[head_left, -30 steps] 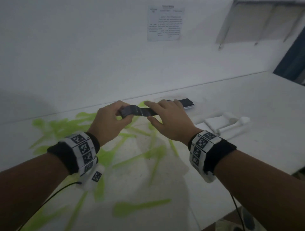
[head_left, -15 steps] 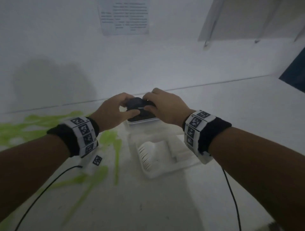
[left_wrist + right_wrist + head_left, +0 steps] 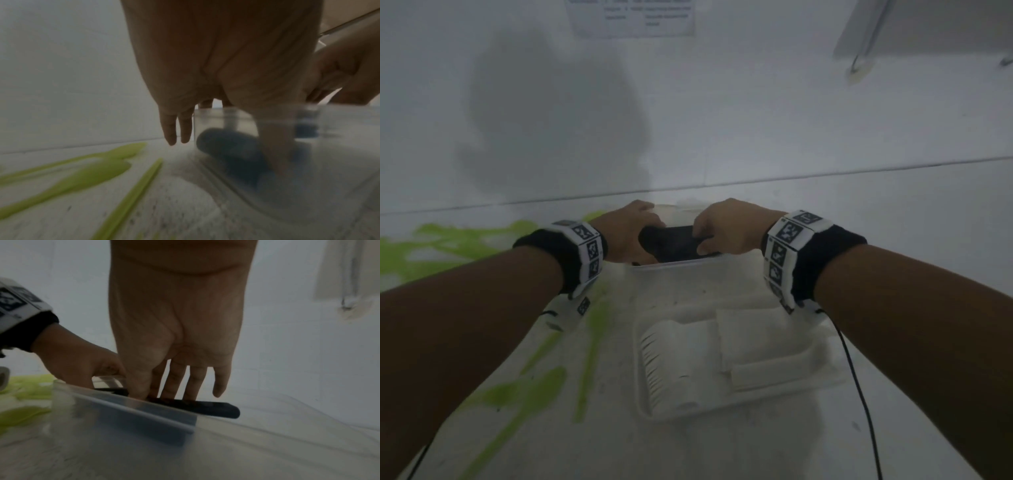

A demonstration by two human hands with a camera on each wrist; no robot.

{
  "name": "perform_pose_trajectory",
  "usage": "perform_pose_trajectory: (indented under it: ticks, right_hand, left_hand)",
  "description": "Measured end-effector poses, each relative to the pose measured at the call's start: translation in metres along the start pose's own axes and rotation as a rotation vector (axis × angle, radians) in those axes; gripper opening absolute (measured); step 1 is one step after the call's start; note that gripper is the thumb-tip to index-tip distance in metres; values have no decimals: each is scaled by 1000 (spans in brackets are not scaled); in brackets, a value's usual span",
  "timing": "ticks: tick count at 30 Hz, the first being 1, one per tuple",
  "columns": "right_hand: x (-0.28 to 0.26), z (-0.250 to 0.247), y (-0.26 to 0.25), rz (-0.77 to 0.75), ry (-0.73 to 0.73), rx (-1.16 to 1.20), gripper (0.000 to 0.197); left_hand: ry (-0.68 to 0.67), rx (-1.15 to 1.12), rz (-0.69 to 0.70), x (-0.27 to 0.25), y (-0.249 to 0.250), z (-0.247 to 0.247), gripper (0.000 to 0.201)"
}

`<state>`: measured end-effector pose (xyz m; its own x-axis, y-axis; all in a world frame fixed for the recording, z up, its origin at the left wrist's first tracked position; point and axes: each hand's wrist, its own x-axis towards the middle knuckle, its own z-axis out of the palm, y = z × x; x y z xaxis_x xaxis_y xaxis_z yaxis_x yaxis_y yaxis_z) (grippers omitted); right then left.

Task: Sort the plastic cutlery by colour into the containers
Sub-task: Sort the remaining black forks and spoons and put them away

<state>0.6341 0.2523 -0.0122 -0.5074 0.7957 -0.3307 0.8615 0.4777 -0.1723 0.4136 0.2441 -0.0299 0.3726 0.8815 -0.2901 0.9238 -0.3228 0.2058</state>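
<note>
Both my hands are on a bundle of black cutlery (image 3: 676,244), which sits in the mouth of a clear container (image 3: 681,265) at the far side of the white surface (image 3: 722,452), close to the wall. My left hand (image 3: 631,233) holds the bundle's left end, thumb on the near side and fingers curled over the top; from the left wrist view two of my fingers (image 3: 174,129) hang straight down outside the container's clear wall (image 3: 308,178) while the thumb reaches inside against the dark bundle (image 3: 228,146). My right hand (image 3: 729,228) pinches the right part of the bundle, thumb in front and fingers (image 3: 174,379) coming down on top of it, with the little finger held off to the side. In the right wrist view the bundle's right end (image 3: 205,407) sticks out past the container's rim (image 3: 144,412), so it is partly in and lying across the opening. Nearer to me stands a second clear container (image 3: 822,363) holding white cutlery (image 3: 674,370), forks stacked on the left, handles on the right. Green cutlery (image 3: 544,383) lies loose and scattered over the surface to the left of both containers.
</note>
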Motion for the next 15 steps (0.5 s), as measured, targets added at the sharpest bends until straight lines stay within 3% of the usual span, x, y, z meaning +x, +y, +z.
perform_pose_trajectory:
  ticks: [4,11,15]
  right_hand:
    - [9,1,-6,-40,-89,-8,27]
    - [25,0,-28,-85,-136,-86,14]
    - [27,3,-38,-138,-112,-120,23]
  left_hand:
    - [79,-91,4,1,-2,3,54]
    - [96,-108,39,5,-5,4,38]
    - [103,-92,23,6,-6,2,35]
